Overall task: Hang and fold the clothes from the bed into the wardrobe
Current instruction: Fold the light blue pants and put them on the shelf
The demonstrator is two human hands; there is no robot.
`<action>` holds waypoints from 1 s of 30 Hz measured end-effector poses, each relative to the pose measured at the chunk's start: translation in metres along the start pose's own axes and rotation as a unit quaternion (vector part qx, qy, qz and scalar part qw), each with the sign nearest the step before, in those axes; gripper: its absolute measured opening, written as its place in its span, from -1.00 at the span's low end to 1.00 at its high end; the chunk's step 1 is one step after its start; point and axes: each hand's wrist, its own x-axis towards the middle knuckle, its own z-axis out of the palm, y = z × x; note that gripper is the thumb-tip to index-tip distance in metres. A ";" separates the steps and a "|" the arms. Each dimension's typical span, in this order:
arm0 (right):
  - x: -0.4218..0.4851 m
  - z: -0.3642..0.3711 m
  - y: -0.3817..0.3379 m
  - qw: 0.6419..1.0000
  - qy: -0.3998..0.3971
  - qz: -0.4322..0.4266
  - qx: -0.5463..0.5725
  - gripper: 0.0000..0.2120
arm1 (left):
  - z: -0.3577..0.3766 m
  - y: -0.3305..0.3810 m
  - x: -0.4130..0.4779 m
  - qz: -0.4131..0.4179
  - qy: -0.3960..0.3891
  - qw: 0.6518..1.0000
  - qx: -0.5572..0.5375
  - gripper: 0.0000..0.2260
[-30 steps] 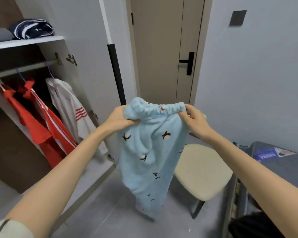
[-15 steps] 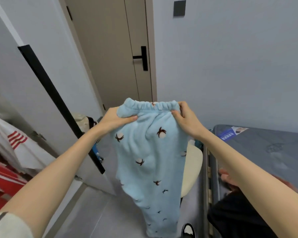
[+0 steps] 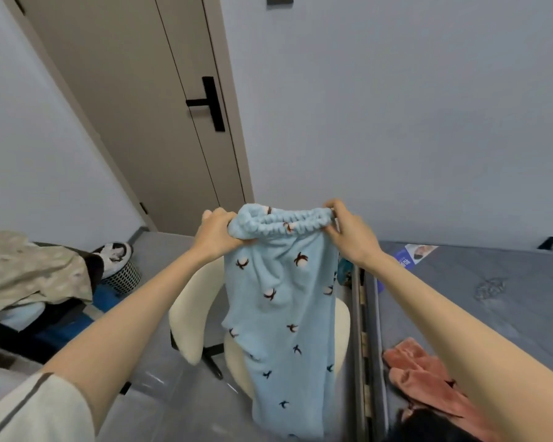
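Both hands are raised in front of the person, each clamped on one end of the elastic waistband [image 3: 281, 219] of a pair of light blue fleece trousers [image 3: 284, 314].

- **Left hand** [image 3: 216, 234]: the fingers are curled round the left end of the waistband and bunch the fabric into the palm.
- **Right hand** [image 3: 351, 237]: the fingers and thumb pinch the right end of the waistband, with the knuckles uppermost.
- **Trousers:** the waistband is stretched level between the two hands. The legs hang straight down below them, clear of the floor as far as the view shows. The hem runs off the lower edge. The fabric carries small dark and white cotton-boll motifs.
- **Below the hands:** a cream chair [image 3: 189, 314] stands behind the hanging trousers, its backrest under the left wrist.
- **Right of and below the right hand:** a grey bed [image 3: 508, 298]. A pink garment [image 3: 412, 371] lies crumpled on it under the right forearm. A black garment [image 3: 428, 429] lies beside the pink one at the lower edge. A blue printed label [image 3: 407, 258] sits just beyond the right wrist.
- **Above and beyond the left hand:** a closed taupe door [image 3: 125, 106] with a black handle [image 3: 209, 103].
- **Left of the left forearm:** a mesh basket [image 3: 123, 277] on the floor and a pale patterned garment [image 3: 29, 275] draped nearer the left edge.
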 end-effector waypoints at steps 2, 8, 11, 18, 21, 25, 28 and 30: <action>0.019 0.006 0.012 1.000 -0.002 0.022 0.017 -0.81 | 0.011 -0.002 0.025 -0.004 -0.003 1.000 0.000 -0.73; 0.079 0.036 0.044 0.982 -0.024 0.131 0.133 -0.81 | 0.042 -0.015 0.099 -0.024 -0.031 0.998 0.058 -0.75; 0.102 0.055 0.064 0.977 -0.020 0.158 0.141 -0.78 | 0.060 -0.025 0.137 -0.035 -0.083 0.995 0.035 -0.74; 0.125 0.096 0.104 0.956 0.014 0.250 0.151 -0.74 | 0.118 -0.050 0.197 -0.122 -0.276 0.916 -0.264 -0.95; 0.123 0.113 0.124 0.944 0.000 0.277 0.177 -0.65 | 0.155 -0.072 0.207 -0.152 -0.285 0.895 -0.306 -0.65; 0.109 0.148 0.168 0.914 -0.017 0.349 0.207 -0.57 | 0.207 -0.099 0.204 -0.203 -0.264 0.866 -0.373 -0.64; 0.096 0.180 0.199 0.848 0.000 0.443 0.293 -0.66 | 0.242 -0.118 0.200 -0.277 -0.309 0.769 -0.486 -0.68; 0.083 0.201 0.214 0.814 -0.016 0.482 0.323 -0.78 | 0.265 -0.126 0.192 -0.382 -0.264 0.700 -0.543 -0.84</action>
